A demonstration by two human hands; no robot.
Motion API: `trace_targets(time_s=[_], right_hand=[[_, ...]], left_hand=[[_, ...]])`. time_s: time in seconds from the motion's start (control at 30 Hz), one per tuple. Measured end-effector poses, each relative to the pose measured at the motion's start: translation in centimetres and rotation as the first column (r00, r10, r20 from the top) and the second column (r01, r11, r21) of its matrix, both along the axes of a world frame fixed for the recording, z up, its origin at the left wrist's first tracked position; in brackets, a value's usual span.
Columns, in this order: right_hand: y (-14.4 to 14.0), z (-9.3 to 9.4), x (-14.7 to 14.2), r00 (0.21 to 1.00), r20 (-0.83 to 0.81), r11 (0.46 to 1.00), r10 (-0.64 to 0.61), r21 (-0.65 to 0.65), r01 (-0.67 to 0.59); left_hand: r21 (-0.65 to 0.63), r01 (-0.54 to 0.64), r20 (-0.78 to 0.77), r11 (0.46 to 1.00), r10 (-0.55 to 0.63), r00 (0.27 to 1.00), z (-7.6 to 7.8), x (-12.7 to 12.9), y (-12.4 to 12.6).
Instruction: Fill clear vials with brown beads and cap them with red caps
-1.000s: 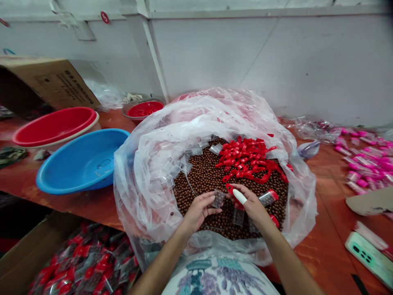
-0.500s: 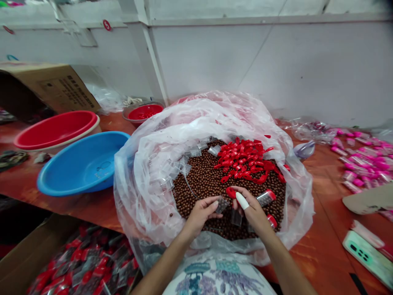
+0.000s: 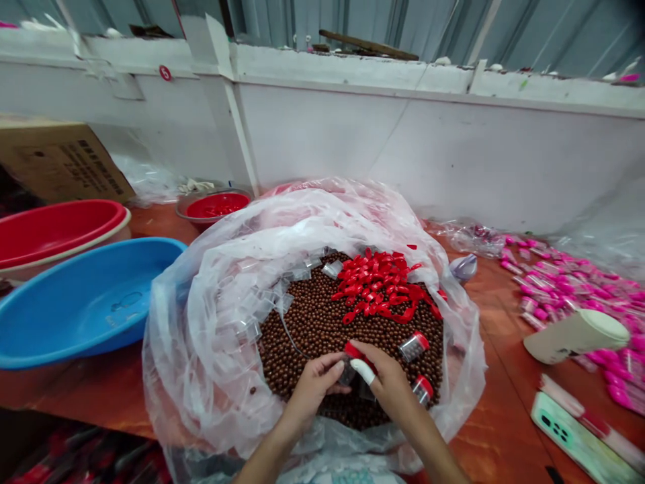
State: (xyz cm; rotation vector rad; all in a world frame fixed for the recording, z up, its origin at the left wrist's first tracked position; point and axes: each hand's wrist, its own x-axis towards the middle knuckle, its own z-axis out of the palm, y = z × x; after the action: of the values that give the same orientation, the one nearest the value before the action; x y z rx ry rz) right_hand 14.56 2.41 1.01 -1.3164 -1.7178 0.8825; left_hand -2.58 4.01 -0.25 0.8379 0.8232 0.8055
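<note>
My left hand (image 3: pixel 313 384) grips a small clear plastic container (image 3: pixel 347 374) with dark balls inside. My right hand (image 3: pixel 385 382), with a white cover on one finger, holds a red cap (image 3: pixel 352 349) against the top of that container. Whether the cap is seated, I cannot tell. Both hands are over a mass of brown balls (image 3: pixel 307 316) in a large clear plastic bag (image 3: pixel 201 336). Red caps (image 3: pixel 375 286) lie heaped on the balls. Two filled, red-capped containers, one upper (image 3: pixel 414 346) and one lower (image 3: pixel 422 390), lie right of my right hand.
Empty clear containers (image 3: pixel 252 312) lie along the bag's left side. A blue basin (image 3: pixel 75 309) and a red basin (image 3: pixel 55 232) stand left. Rightward are pink-capped containers (image 3: pixel 569 289), a pale cylinder (image 3: pixel 574 336) and a phone (image 3: pixel 579 437). A white wall (image 3: pixel 322 134) rises behind.
The red cap in my right hand has come from beside the container onto its top. The view has tilted up and shifted, with the upper wall now showing.
</note>
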Motion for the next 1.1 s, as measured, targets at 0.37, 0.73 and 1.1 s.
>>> trace_targets(time_s=[0.37, 0.73, 1.1], right_hand=[[-0.7, -0.7, -0.2, 0.975, -0.178, 0.987, -0.133, -0.114, 0.114], [-2.1, 0.3, -1.4, 0.873, -0.324, 0.929, -0.366, -0.187, 0.320], [-2.3, -0.9, -0.4, 0.981, -0.076, 0.978, -0.180, 0.095, 0.187]], left_hand=[[0.020, 0.017, -0.032, 1.000, -0.017, 0.999, 0.4, 0.2, -0.1], [-0.014, -0.017, 0.079, 1.000, 0.018, 0.997, 1.5, 1.1, -0.6], [0.037, -0.096, 0.007, 0.995, 0.096, 0.995, 0.8, 1.1, -0.6]])
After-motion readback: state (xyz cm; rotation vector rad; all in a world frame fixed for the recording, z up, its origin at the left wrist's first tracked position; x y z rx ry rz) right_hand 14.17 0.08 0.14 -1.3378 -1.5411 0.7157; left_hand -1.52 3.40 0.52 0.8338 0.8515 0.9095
